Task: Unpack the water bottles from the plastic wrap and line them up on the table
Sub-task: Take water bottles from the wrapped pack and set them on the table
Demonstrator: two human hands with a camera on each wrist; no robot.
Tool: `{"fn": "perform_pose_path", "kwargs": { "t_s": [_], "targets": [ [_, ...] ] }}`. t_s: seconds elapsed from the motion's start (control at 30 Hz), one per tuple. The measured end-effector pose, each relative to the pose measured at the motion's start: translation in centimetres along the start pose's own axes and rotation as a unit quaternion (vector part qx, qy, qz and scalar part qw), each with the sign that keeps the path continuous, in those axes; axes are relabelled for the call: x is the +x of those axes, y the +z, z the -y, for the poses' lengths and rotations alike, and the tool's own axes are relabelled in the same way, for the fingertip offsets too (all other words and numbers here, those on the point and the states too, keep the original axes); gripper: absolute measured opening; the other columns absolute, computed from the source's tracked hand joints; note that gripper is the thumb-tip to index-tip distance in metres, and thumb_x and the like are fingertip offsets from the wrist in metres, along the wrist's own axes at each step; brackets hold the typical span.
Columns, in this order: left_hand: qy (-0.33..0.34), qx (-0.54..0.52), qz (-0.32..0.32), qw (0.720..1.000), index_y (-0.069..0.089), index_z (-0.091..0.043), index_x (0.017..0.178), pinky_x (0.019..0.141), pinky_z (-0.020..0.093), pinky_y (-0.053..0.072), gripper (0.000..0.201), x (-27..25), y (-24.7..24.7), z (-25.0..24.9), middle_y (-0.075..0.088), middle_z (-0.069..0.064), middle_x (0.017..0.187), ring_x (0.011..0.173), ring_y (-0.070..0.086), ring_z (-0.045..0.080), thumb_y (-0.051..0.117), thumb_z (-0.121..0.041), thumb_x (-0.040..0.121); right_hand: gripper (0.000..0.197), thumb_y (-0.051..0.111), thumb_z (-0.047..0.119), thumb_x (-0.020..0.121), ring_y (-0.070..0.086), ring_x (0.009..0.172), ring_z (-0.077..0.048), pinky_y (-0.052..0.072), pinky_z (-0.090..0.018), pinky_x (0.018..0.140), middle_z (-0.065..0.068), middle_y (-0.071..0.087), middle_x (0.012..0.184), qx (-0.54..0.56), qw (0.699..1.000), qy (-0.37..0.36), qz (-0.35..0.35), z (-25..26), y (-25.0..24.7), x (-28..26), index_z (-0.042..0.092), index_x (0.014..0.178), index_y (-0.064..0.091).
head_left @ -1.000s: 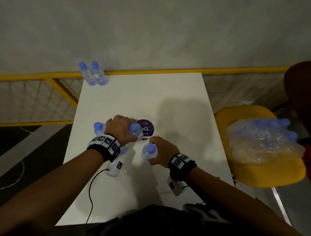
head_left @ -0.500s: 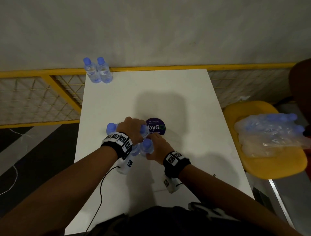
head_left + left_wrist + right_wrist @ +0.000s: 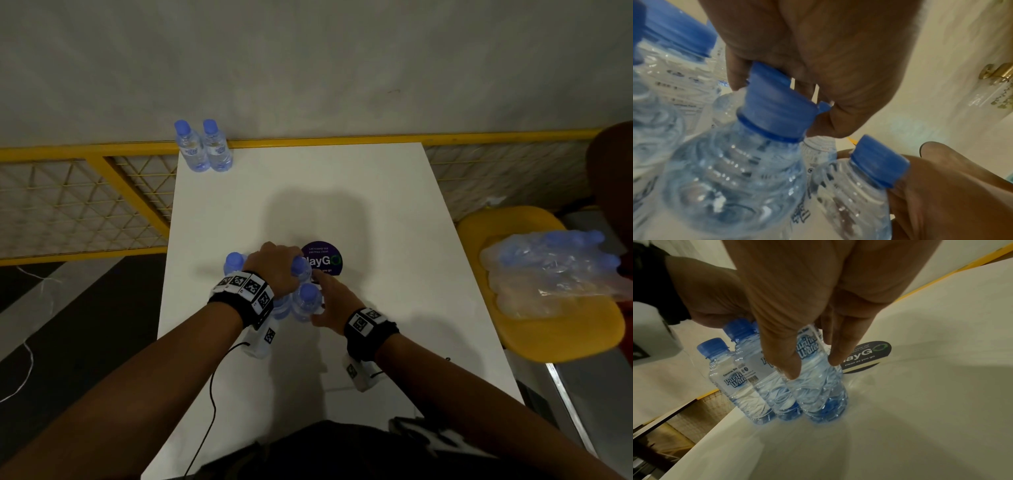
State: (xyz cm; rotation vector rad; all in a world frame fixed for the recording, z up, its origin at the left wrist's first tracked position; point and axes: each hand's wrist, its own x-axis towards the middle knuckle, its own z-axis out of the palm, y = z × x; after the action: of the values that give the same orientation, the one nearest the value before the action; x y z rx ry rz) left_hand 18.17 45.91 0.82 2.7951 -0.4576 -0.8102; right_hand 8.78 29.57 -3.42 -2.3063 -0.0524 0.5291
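Several small clear water bottles with blue caps stand in a tight cluster (image 3: 756,382) mid-table. My left hand (image 3: 274,270) reaches down over the cluster, its fingers curled round one blue cap (image 3: 777,104); another cap (image 3: 234,260) shows at its left. My right hand (image 3: 330,299) pinches the nearest bottle (image 3: 816,386) between thumb and fingers, pressed against the others. Two more bottles (image 3: 203,147) stand side by side at the table's far left corner. The plastic-wrapped pack (image 3: 548,274) with more bottles lies on a yellow chair (image 3: 565,335) to the right.
The white table (image 3: 376,212) carries a round dark sticker (image 3: 325,258) just beyond the cluster. A yellow mesh railing (image 3: 85,205) runs behind and to the left. A black cable (image 3: 212,394) hangs from my left wrist.
My right hand has slid its bottle left until it meets the bottles under my left hand. The left hand has stayed on the caps.
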Motion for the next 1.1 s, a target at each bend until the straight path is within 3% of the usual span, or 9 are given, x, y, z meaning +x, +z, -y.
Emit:
{"fn": "perform_pose_path", "kwargs": {
  "t_s": [0.03, 0.17, 0.27, 0.4, 0.5, 0.67, 0.87, 1.0, 1.1],
  "targets": [
    [0.000, -0.001, -0.009, 1.000, 0.051, -0.042, 0.079, 0.077, 0.042, 0.060, 0.012, -0.4, -0.2, -0.2, 0.062, -0.012, 0.084, 0.085, 0.065, 0.020, 0.053, -0.036, 0.070, 0.083, 0.080, 0.019, 0.070, 0.061, 0.103, -0.026, 0.054, -0.045, 0.088, -0.006, 0.055, 0.130, -0.001, 1.000, -0.002, 0.003, 0.0, -0.1, 0.0, 0.022, 0.140, 0.037],
    [0.009, 0.005, -0.049, 0.999, 0.059, -0.039, 0.103, 0.084, 0.043, 0.057, 0.026, -1.2, -0.3, -0.5, 0.066, -0.003, 0.105, 0.093, 0.064, 0.025, 0.057, -0.034, 0.077, 0.081, 0.081, 0.019, 0.073, 0.060, 0.111, -0.027, 0.051, -0.037, 0.091, -0.008, 0.055, 0.133, -0.003, 1.000, -0.004, 0.007, -0.4, -0.1, 0.2, 0.015, 0.141, 0.039],
    [0.044, -0.017, -0.118, 0.992, 0.062, -0.033, 0.124, 0.098, 0.049, 0.050, 0.050, -2.1, -0.9, -1.0, 0.067, -0.004, 0.124, 0.111, 0.061, 0.028, 0.048, -0.036, 0.076, 0.100, 0.086, 0.034, 0.068, 0.057, 0.117, -0.023, 0.051, -0.034, 0.093, -0.004, 0.044, 0.145, 0.011, 1.000, 0.013, -0.002, -1.8, -0.1, 0.1, 0.017, 0.149, 0.028],
    [0.114, -0.023, -0.186, 0.976, 0.071, -0.023, 0.116, 0.087, 0.043, 0.052, 0.044, -3.7, -2.0, -5.0, 0.071, 0.001, 0.110, 0.101, 0.062, 0.031, 0.048, -0.031, 0.080, 0.099, 0.087, 0.031, 0.069, 0.058, 0.112, -0.020, 0.052, -0.027, 0.084, -0.001, 0.044, 0.142, 0.032, 0.998, 0.046, -0.020, -4.9, -2.1, -1.8, 0.016, 0.149, 0.031],
    [0.173, -0.053, -0.138, 0.974, 0.072, -0.021, 0.110, 0.084, 0.039, 0.052, 0.033, -3.7, -1.2, -10.0, 0.070, 0.001, 0.108, 0.102, 0.062, 0.028, 0.050, -0.025, 0.086, 0.076, 0.083, 0.026, 0.074, 0.063, 0.103, -0.017, 0.056, -0.031, 0.083, -0.003, 0.053, 0.134, 0.024, 0.996, 0.072, -0.042, -8.9, -4.5, -4.7, 0.017, 0.139, 0.045],
    [0.242, 0.009, -0.019, 0.970, 0.068, -0.025, 0.119, 0.094, 0.043, 0.052, 0.031, -1.7, 2.7, -20.2, 0.065, 0.001, 0.124, 0.112, 0.062, 0.027, 0.050, -0.024, 0.094, 0.047, 0.080, 0.025, 0.079, 0.064, 0.095, -0.011, 0.052, -0.023, 0.076, 0.005, 0.058, 0.120, 0.024, 0.981, 0.157, -0.108, -17.0, -10.2, -12.0, 0.020, 0.121, 0.059],
    [0.279, 0.029, 0.114, 0.953, 0.068, -0.029, 0.121, 0.098, 0.045, 0.053, 0.038, 0.7, 8.5, -33.7, 0.063, 0.001, 0.132, 0.117, 0.062, 0.028, 0.046, -0.014, 0.094, 0.030, 0.073, 0.021, 0.084, 0.067, 0.092, -0.021, 0.056, -0.034, 0.077, -0.003, 0.067, 0.111, 0.076, 0.929, 0.273, -0.239, -26.5, -19.0, -20.3, 0.018, 0.112, 0.065],
    [0.295, -0.034, 0.174, 0.939, 0.061, -0.020, 0.136, 0.105, 0.043, 0.049, 0.042, 1.9, 13.5, -41.8, 0.059, 0.011, 0.142, 0.126, 0.058, 0.034, 0.046, -0.014, 0.098, 0.039, 0.071, 0.019, 0.087, 0.065, 0.106, -0.026, 0.053, -0.039, 0.087, -0.006, 0.063, 0.121, 0.107, 0.887, 0.304, -0.331, -33.0, -23.7, -23.4, 0.013, 0.123, 0.059],
    [0.294, -0.055, 0.171, 0.939, 0.044, -0.014, 0.151, 0.110, 0.045, 0.045, 0.053, 3.1, 16.2, -46.8, 0.049, 0.016, 0.152, 0.135, 0.051, 0.037, 0.051, -0.018, 0.099, 0.056, 0.068, 0.019, 0.091, 0.056, 0.122, -0.027, 0.050, -0.042, 0.096, -0.005, 0.052, 0.141, 0.167, 0.866, 0.328, -0.340, -36.6, -26.3, -23.5, 0.015, 0.141, 0.044]
  ]
}}
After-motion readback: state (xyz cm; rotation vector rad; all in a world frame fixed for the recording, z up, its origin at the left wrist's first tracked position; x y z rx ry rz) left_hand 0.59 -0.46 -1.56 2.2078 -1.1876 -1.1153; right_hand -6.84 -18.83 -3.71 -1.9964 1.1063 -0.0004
